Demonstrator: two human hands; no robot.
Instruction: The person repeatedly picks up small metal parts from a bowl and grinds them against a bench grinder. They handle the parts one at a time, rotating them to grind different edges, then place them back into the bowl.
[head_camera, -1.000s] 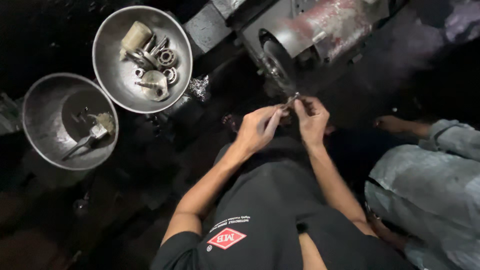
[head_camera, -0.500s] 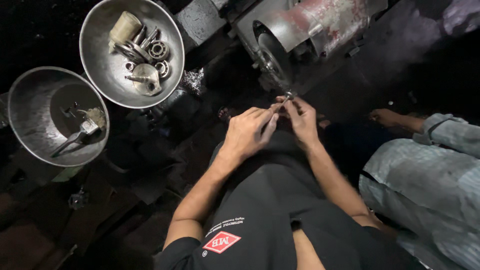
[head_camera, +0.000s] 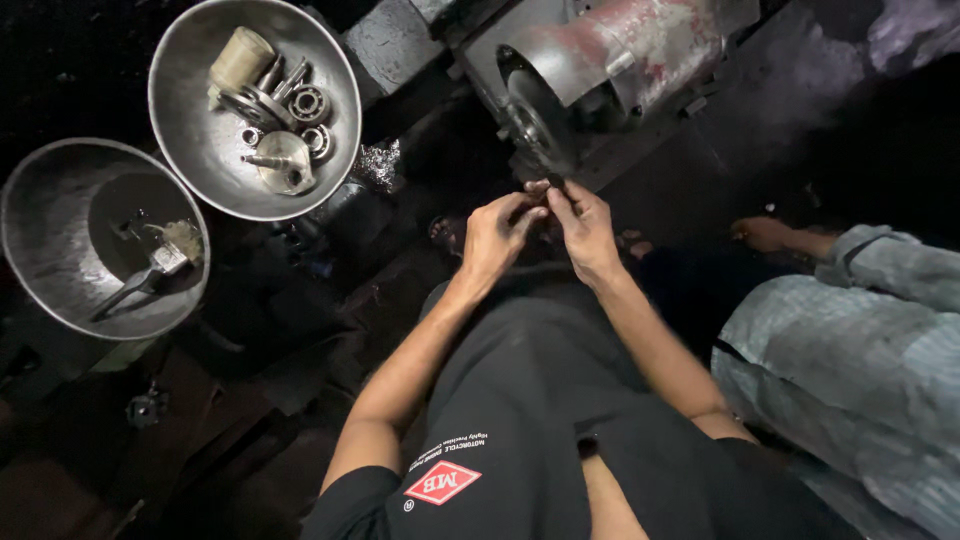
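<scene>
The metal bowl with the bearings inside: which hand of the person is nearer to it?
Left. The left hand is on the side toward the metal bowl with bearings, though well apart from it. The right hand is just beyond the left, farther from the bowl, under the motor housing.

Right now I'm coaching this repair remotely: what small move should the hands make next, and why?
Probably ease the small part toward the machine's round opening. The left hand and right hand pinch it together at the fingertips just below that opening, so the grip looks set; what the part is stays too small to tell.
</scene>
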